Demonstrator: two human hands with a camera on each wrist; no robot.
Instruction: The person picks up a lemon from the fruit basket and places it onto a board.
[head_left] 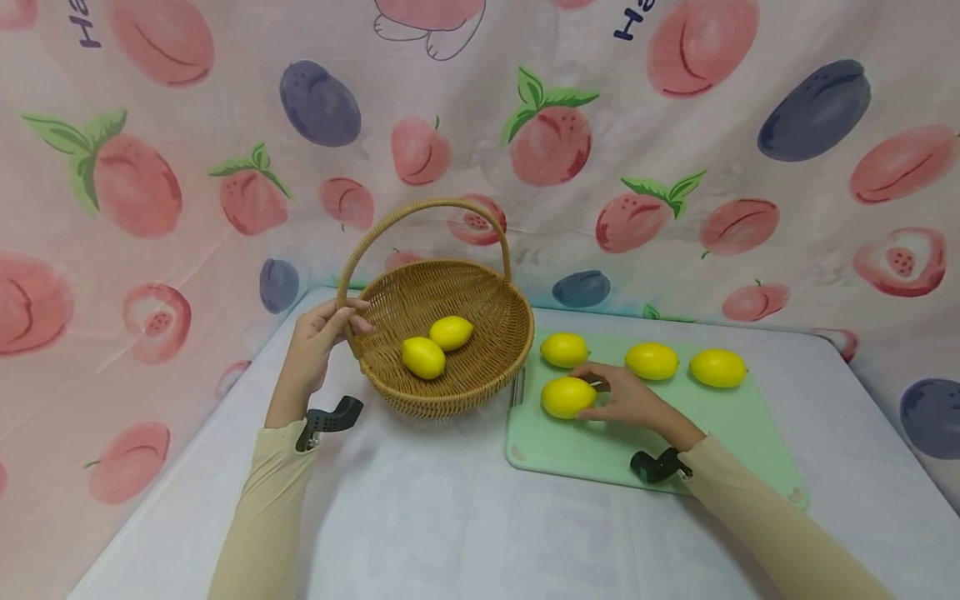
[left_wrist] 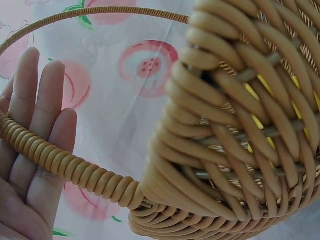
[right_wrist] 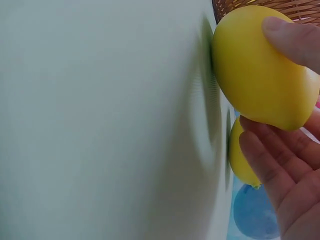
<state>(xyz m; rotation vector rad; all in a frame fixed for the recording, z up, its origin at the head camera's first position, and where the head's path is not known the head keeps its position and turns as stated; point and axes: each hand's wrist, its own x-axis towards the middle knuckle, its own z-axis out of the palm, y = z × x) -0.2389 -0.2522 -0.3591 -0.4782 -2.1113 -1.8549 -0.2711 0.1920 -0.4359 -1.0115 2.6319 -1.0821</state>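
My left hand (head_left: 311, 346) is at the left end of the handle (head_left: 420, 208) of a round wicker basket (head_left: 480, 392), its thumb and fingers about it. In the left wrist view the coiled handle (left_wrist: 75, 167) crosses in front of the fingers (left_wrist: 47, 100). Two lemons (head_left: 423, 357) lie inside the basket. On the right, my right hand (head_left: 626, 400) holds another lemon (head_left: 567, 397) between thumb and fingers, over the light green cutting board (head_left: 585, 454). The right wrist view shows this lemon (right_wrist: 260, 70) with the thumb on one side and fingers on the other, close to the board.
Three more lemons stay along the board's far side: one behind the held lemon (head_left: 565, 350), a middle lemon (head_left: 652, 361) and a right-hand lemon (head_left: 717, 367). A white cloth (head_left: 435, 517) covers the table. Fruit-printed fabric (head_left: 465, 100) hangs behind and to the left.
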